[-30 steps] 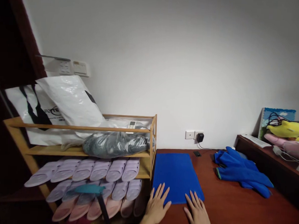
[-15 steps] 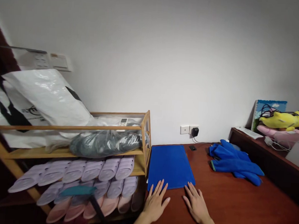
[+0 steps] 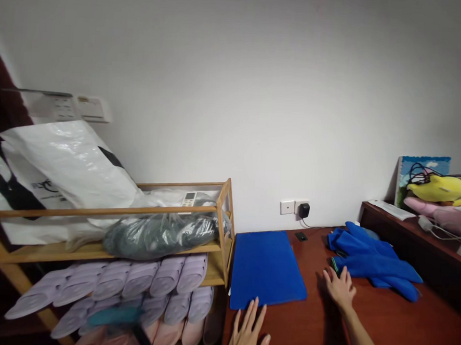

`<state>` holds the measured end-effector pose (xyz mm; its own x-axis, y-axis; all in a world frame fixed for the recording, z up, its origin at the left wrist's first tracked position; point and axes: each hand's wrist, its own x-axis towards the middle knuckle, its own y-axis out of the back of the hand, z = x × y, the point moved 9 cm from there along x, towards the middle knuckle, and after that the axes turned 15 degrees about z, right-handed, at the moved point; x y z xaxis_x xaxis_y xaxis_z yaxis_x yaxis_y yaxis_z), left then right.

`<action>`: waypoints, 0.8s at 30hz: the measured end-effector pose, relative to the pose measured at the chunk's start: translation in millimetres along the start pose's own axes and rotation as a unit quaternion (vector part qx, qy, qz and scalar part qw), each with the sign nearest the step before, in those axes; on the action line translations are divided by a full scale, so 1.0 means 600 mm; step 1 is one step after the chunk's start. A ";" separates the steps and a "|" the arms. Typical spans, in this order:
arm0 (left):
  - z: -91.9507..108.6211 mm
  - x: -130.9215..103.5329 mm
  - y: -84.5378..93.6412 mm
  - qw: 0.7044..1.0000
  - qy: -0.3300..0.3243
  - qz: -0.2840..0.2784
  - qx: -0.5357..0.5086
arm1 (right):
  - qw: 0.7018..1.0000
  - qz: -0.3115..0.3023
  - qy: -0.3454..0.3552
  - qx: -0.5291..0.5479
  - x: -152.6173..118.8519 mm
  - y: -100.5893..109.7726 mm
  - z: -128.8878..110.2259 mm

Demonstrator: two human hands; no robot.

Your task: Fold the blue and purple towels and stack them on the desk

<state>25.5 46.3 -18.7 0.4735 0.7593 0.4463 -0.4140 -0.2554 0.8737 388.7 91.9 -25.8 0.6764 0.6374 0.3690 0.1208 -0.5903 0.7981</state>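
A flat blue mat (image 3: 267, 268) lies on the reddish-brown table (image 3: 302, 335), close to the wall. Just below its front edge is my left hand (image 3: 247, 332), fingers spread and holding nothing. My right hand (image 3: 339, 287) is over the table beside the near left end of a crumpled pile of blue gloves (image 3: 377, 262). Its fingers are apart, slightly bent, with nothing visible between them; whether the fingertips touch the cloth cannot be made out.
A wooden rack (image 3: 220, 245) on the left holds slippers (image 3: 141, 279), a white bag (image 3: 67, 167) and a plastic-wrapped dark bundle (image 3: 160, 236). A black plug (image 3: 303, 210) is in the wall socket. On the right, a raised shelf bears a yellow plush toy (image 3: 444, 189).
My right hand has moved right and away from me, from the mat's corner to the blue gloves. My left hand sits lower in view, and the whole view has shifted slightly.
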 end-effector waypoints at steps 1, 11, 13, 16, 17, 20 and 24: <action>-0.004 0.001 -0.008 1.000 0.000 -0.006 -0.001 | 1.000 -0.002 -0.015 -0.007 0.012 -0.007 0.015; -0.029 0.003 -0.035 1.000 0.019 -0.008 -0.004 | 1.000 0.025 -0.005 -0.014 0.060 0.006 0.066; -0.022 0.003 -0.022 1.000 0.018 0.005 -0.005 | 0.999 0.047 0.000 -0.007 0.081 0.044 0.072; -0.007 0.005 0.005 0.999 0.023 0.026 -0.003 | 0.997 0.074 0.016 0.010 0.113 0.117 0.079; -0.002 0.005 0.014 0.999 0.026 0.032 -0.001 | 0.996 0.080 0.021 0.017 0.121 0.144 0.080; 0.010 0.005 0.036 0.999 0.030 0.044 -0.001 | 0.993 0.107 0.027 0.034 0.133 0.227 0.081; 0.015 -0.002 0.062 0.996 0.030 0.084 -0.028 | 0.984 0.164 0.046 0.055 0.109 0.331 0.062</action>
<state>16.6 30.6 14.8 0.3475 0.7434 0.5715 -0.5265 -0.3497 0.7749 483.8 -2.0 139.0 0.6235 0.4440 0.6435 -0.0112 -0.8180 0.5751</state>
